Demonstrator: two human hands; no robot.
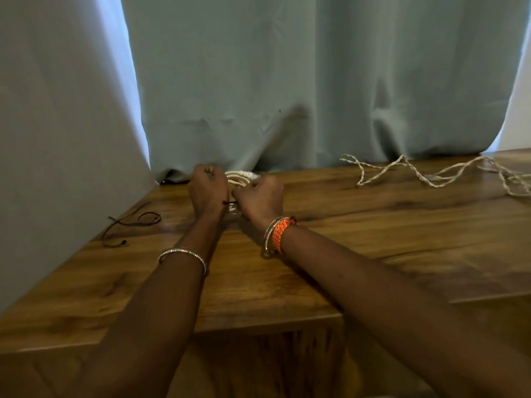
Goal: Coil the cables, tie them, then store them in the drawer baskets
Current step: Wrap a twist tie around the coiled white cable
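A coiled white cable (242,177) lies on the wooden table (373,231) near the curtain, mostly hidden behind my hands. My left hand (207,191) and my right hand (260,196) are both fisted over the coil, side by side. A thin dark tie string (230,202) stretches taut between the two fists. A second white twisted cable (431,175) lies loose and uncoiled at the far right of the table. Another dark tie string (132,222) lies loose on the table's left part.
A pale blue-grey curtain (287,81) hangs right behind the table and drapes onto its far edge. A white wall (57,110) borders the table on the left. The table's front edge (258,326) drops to a lower wooden surface.
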